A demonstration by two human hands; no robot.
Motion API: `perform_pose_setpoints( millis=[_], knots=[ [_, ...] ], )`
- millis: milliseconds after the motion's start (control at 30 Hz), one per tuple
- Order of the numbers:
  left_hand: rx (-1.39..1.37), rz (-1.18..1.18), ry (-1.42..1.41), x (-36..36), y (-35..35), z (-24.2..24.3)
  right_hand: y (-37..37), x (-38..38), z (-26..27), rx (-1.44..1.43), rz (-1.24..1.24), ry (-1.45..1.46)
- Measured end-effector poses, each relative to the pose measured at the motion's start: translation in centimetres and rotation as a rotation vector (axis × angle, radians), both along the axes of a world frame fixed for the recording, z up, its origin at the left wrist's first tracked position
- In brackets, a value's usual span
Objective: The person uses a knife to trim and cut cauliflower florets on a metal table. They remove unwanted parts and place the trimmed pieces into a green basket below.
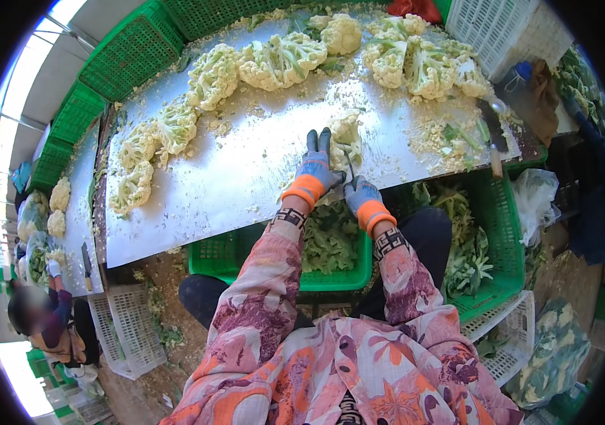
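Observation:
My left hand (317, 166), in a blue-grey work glove with an orange cuff, reaches over the white tabletop (217, 196). Its fingers are stretched forward along the left side of a cut cauliflower piece (346, 132), thumb apart. In a matching glove, my right hand (363, 195) grips a knife, its handle mostly hidden in the fist. The dark knife blade (349, 163) points away from me, against the near part of that piece. Below the table edge, a green plastic crate (281, 284) between my knees holds pale cauliflower pieces (330, 241).
Cut cauliflower heads (283, 61) curve along the table's far side, before green crates (132, 53). A second knife (496, 159) lies at the right edge. Leaves fill another green crate (515, 223) at right. A co-worker (63, 324) sits at a table on the left.

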State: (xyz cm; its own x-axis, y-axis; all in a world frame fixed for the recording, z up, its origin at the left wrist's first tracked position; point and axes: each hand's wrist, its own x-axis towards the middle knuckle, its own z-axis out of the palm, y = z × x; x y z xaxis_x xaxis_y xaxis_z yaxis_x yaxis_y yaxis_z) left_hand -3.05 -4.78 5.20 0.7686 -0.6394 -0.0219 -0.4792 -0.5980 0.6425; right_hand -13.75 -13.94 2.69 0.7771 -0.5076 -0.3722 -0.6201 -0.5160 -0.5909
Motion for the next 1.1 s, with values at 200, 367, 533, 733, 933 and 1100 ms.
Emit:
perform_pose_setpoints(
  millis=[200, 367, 533, 733, 933, 1100],
  knots=[
    [0.006, 0.033, 0.003, 0.6, 0.3, 1.1, 2.2, -4.6, -0.4, -0.016, -0.014, -0.036],
    [0.076, -0.092, -0.030, -0.3, 3.3, 2.2, 1.8, -6.4, -1.3, 0.101, -0.148, -0.185],
    [0.147, -0.181, -0.002, -1.4, 6.0, 3.8, 1.5, -6.3, -3.9, 0.190, -0.187, -0.284],
    [0.000, -0.102, -0.036, 3.0, 2.7, 3.3, 2.4, -6.5, -2.5, 0.154, -0.117, -0.258],
    [0.148, -0.207, -0.226, 5.1, -4.7, 2.0, 3.3, -6.7, -1.6, 0.133, -0.073, -0.245],
    [0.074, -0.204, -0.130, 6.1, -4.8, 1.3, 3.2, -6.8, -1.6, 0.126, -0.097, -0.362]
  ],
)
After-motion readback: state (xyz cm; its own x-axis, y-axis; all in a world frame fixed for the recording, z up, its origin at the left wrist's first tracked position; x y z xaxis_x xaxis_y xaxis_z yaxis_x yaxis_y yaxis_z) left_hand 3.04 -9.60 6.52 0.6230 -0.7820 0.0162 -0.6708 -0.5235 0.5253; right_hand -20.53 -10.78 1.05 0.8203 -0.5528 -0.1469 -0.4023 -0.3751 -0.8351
